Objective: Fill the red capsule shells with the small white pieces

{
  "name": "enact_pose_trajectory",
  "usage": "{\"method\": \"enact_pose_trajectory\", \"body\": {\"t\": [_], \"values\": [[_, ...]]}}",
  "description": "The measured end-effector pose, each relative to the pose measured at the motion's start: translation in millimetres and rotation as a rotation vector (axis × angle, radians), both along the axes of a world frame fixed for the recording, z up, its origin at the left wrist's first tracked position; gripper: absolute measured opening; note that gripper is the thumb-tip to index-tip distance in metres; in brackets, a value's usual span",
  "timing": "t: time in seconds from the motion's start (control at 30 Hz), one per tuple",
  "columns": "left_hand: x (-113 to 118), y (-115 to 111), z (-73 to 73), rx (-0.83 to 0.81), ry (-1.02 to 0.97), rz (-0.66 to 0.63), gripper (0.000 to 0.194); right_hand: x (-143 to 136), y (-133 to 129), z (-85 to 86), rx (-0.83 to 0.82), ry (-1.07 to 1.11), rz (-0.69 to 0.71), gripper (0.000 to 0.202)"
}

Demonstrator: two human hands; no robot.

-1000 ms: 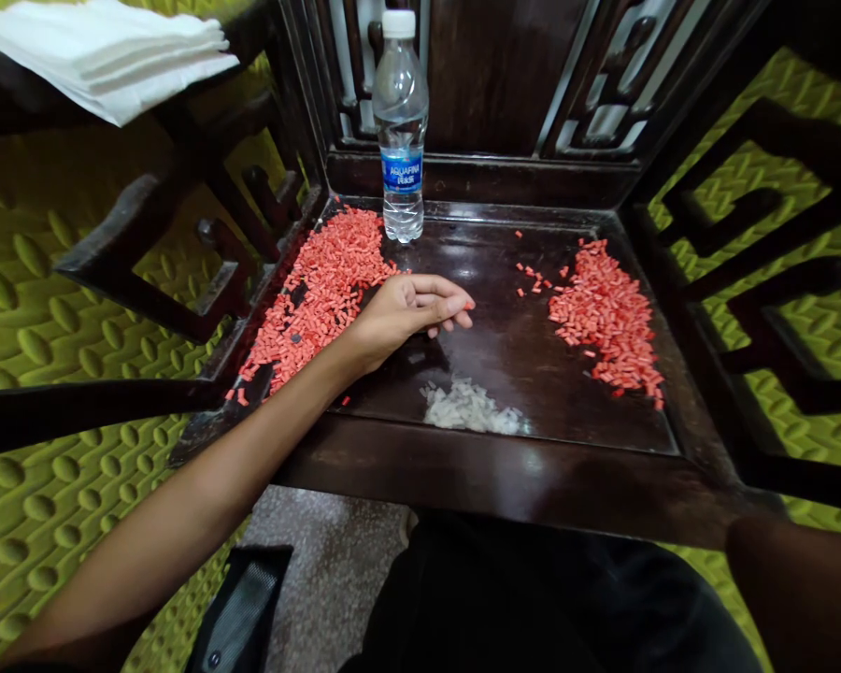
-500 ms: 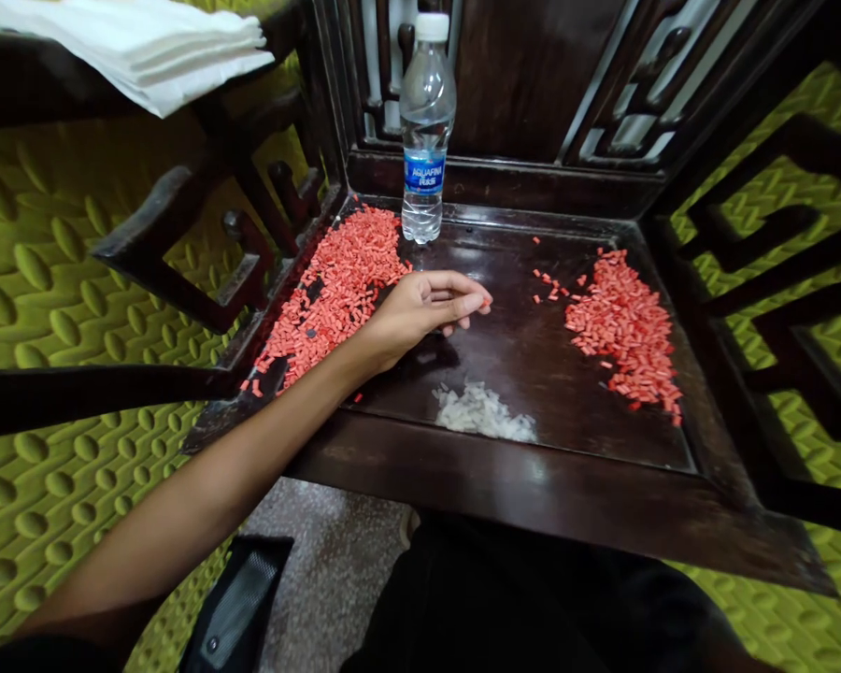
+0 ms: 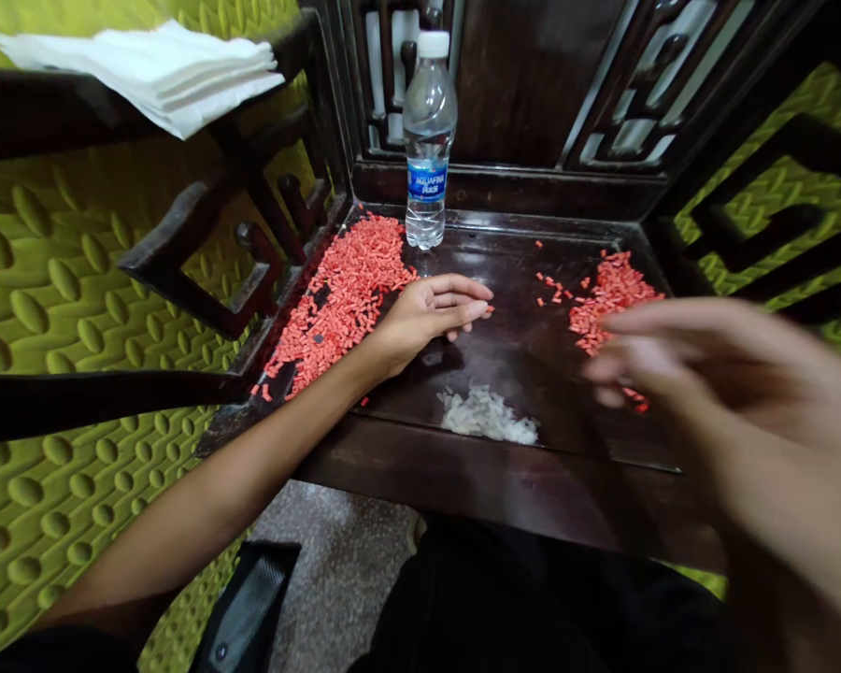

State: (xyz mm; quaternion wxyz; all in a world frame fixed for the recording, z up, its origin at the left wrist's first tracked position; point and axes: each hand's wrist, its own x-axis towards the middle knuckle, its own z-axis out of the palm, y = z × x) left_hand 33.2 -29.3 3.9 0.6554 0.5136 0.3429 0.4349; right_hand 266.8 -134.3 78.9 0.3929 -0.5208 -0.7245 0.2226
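Observation:
My left hand (image 3: 438, 313) is over the middle of the dark wooden seat, its thumb and fingertips pinched on a small red tube-like piece (image 3: 490, 309). Left of that hand is a large heap of the same red pieces (image 3: 354, 271). My right hand (image 3: 715, 393) is in the near right foreground, in front of a second heap of red pieces (image 3: 620, 280) and hiding part of it. Motion smears its curled fingers, so any held thing cannot be made out. A small pile of whitish translucent pieces (image 3: 487, 414) lies by the seat's front edge.
An Aquafina water bottle (image 3: 429, 140) stands upright at the back of the wooden seat (image 3: 511, 365). Folded white napkins (image 3: 175, 75) rest on the left armrest. Openwork armrests flank both sides. A black bag-like object (image 3: 249, 608) is on the speckled floor below.
My right hand has come into view from the right, covering part of the right heap. My left hand keeps its pinch on the red piece. The view has shifted slightly.

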Motion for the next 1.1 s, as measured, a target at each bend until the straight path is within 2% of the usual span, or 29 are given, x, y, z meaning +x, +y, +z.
{"method": "enact_pose_trajectory", "body": {"t": [0.17,0.23,0.37,0.47,0.53,0.6,0.67,0.73,0.8,0.87,0.93,1.03,1.07,1.1], "values": [[-3.6,1.8,2.8,-0.026,-0.049,0.021,0.052,-41.4,62.1,-19.2,0.077,-0.170,0.155,0.020],[-6.0,3.4,3.2,-0.029,-0.065,0.040,0.055,-49.6,80.3,-22.2,0.106,-0.192,0.174,0.011],[-10.9,4.9,3.1,-0.009,-0.043,0.073,0.052,-51.6,92.7,-27.8,0.164,-0.203,0.188,0.015],[-13.2,6.5,2.7,0.033,0.017,0.042,0.050,-44.1,94.7,-37.8,0.244,-0.209,0.215,0.017],[-15.6,9.9,3.0,0.084,0.117,0.041,0.045,-32.1,99.1,-44.8,0.261,-0.226,0.195,0.016],[-21.0,15.6,4.5,0.180,0.271,0.125,0.032,-12.9,107.1,-49.3,0.222,-0.266,0.116,0.015],[-30.6,21.7,7.6,0.315,0.465,0.279,0.017,12.2,116.7,-50.7,0.186,-0.327,-0.013,0.010],[-43.1,26.1,11.7,0.425,0.702,0.409,0.011,39.4,125.0,-50.0,0.147,-0.383,-0.186,0.005],[-54.9,27.7,15.3,0.469,0.955,0.472,0.010,63.3,129.6,-48.7,0.070,-0.461,-0.341,0.005],[-63.1,27.3,16.4,0.494,1.137,0.506,0.011,78.6,130.5,-48.0,0.041,-0.509,-0.418,0.007],[-66.1,26.1,14.7,0.520,1.256,0.507,0.011,81.5,129.3,-48.6,0.081,-0.522,-0.417,0.007],[-63.5,25.0,8.2,0.540,1.365,0.460,0.009,62.5,125.6,-51.1,0.148,-0.499,-0.345,0.016],[-61.9,25.0,5.7,0.540,1.380,0.441,0.009,51.7,123.6,-52.0,0.143,-0.487,-0.291,0.015],[-60.4,25.1,3.3,0.539,1.386,0.425,0.009,39.6,120.9,-52.9,0.113,-0.442,-0.155,0.013]]}}
